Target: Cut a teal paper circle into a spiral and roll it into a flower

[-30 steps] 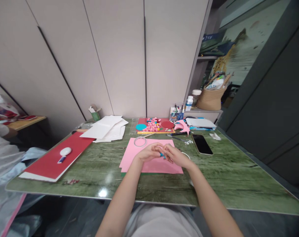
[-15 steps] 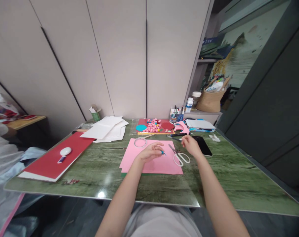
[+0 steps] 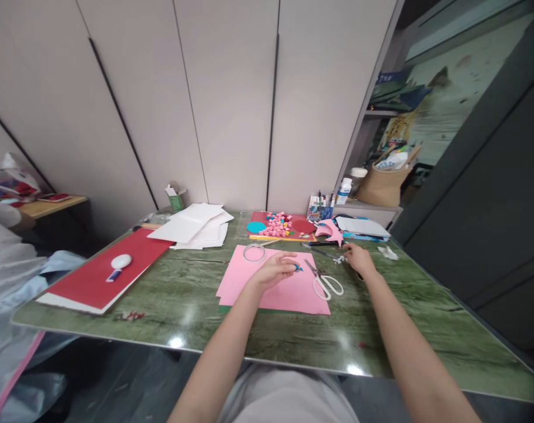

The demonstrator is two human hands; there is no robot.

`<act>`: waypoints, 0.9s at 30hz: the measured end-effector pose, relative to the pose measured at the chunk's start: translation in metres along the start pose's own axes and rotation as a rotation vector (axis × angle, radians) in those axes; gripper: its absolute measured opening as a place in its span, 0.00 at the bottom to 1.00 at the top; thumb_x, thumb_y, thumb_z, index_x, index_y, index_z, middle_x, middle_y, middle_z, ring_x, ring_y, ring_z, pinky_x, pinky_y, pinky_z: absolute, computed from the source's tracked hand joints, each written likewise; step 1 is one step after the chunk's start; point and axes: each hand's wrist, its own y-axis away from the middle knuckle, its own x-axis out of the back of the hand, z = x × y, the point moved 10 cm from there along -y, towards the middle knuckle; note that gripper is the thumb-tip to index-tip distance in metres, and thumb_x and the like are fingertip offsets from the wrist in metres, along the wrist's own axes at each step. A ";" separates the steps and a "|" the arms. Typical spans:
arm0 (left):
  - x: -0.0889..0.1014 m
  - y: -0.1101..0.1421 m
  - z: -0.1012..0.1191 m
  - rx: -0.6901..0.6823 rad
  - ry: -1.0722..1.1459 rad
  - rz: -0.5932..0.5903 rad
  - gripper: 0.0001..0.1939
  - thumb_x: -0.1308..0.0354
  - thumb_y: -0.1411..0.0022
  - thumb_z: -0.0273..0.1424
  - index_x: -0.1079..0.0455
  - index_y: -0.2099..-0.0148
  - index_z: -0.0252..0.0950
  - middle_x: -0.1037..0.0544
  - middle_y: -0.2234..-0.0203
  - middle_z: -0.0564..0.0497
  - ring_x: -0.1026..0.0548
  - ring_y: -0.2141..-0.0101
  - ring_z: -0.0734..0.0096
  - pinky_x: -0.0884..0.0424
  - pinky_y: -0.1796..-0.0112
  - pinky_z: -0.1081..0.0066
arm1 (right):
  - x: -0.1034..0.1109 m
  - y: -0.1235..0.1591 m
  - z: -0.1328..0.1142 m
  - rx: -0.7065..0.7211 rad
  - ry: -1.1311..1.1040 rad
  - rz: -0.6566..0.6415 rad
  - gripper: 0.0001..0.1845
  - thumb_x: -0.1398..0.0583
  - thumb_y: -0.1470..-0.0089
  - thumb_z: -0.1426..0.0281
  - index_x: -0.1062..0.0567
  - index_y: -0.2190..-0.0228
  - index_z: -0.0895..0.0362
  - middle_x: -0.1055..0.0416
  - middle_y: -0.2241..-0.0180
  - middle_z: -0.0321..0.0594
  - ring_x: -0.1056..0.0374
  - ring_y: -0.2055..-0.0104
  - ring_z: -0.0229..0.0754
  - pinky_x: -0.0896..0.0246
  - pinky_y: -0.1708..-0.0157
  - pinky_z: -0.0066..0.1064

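My left hand point(image 3: 278, 269) hovers over the pink sheets point(image 3: 267, 291), its fingertips pinching a small blue piece point(image 3: 298, 268). On the right, my right hand point(image 3: 358, 259) is closed, with dark edges showing at its fingertips and under the wrist. These look like a black flat device seen edge-on, mostly hidden by the hand. Left of those fingers lie a thin grey pen-like tool point(image 3: 320, 251) and a small whitish piece point(image 3: 339, 259). White-handled scissors point(image 3: 327, 286) lie partly open across the right edge of the pink sheets. A roll of tape point(image 3: 254, 253) rests at their upper left.
Small pink pieces point(image 3: 278, 225) are heaped at the back. Behind the right hand is a pink paper scrap point(image 3: 329, 231); crumpled tissue point(image 3: 388, 252) lies to its right. A red board point(image 3: 99, 276) and white papers point(image 3: 191, 226) are left. Another person's sleeve point(image 3: 2, 217) shows far left.
My right hand has moved right, leaving the grey tool on the table. The black device no longer lies flat in its former spot. My left hand keeps the blue piece. The view has shifted slightly.
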 end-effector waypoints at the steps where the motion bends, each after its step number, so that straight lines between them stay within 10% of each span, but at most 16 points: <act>1: 0.000 0.000 0.000 -0.006 -0.005 0.004 0.23 0.35 0.59 0.25 0.35 0.57 0.34 0.26 0.69 0.48 0.28 0.67 0.74 0.38 0.64 0.73 | 0.002 0.001 -0.001 0.008 0.001 0.007 0.12 0.44 0.57 0.76 0.27 0.66 0.59 0.26 0.75 0.42 0.32 0.72 0.41 0.44 0.69 0.26; 6: 0.005 -0.002 0.023 -0.204 -0.082 0.195 0.23 0.36 0.60 0.26 0.35 0.58 0.34 0.25 0.70 0.49 0.28 0.68 0.73 0.37 0.63 0.71 | 0.013 0.009 -0.025 0.083 -0.017 0.055 0.15 0.45 0.53 0.72 0.30 0.61 0.59 0.27 0.67 0.44 0.31 0.67 0.42 0.43 0.66 0.29; 15: -0.033 0.024 0.070 -0.487 -0.847 0.419 0.15 0.43 0.49 0.28 0.36 0.57 0.39 0.25 0.68 0.51 0.28 0.64 0.71 0.35 0.60 0.67 | 0.047 0.109 -0.186 0.722 -0.321 0.008 0.08 0.45 0.49 0.66 0.28 0.69 0.54 0.31 0.66 0.40 0.35 0.63 0.41 0.43 0.61 0.34; 27: -0.029 0.043 0.066 -0.717 -1.158 0.350 0.12 0.44 0.47 0.26 0.35 0.58 0.38 0.24 0.68 0.51 0.27 0.64 0.73 0.31 0.61 0.69 | 0.020 0.138 -0.175 0.792 -0.222 0.102 0.11 0.41 0.53 0.69 0.29 0.64 0.51 0.32 0.63 0.39 0.38 0.60 0.44 0.47 0.58 0.40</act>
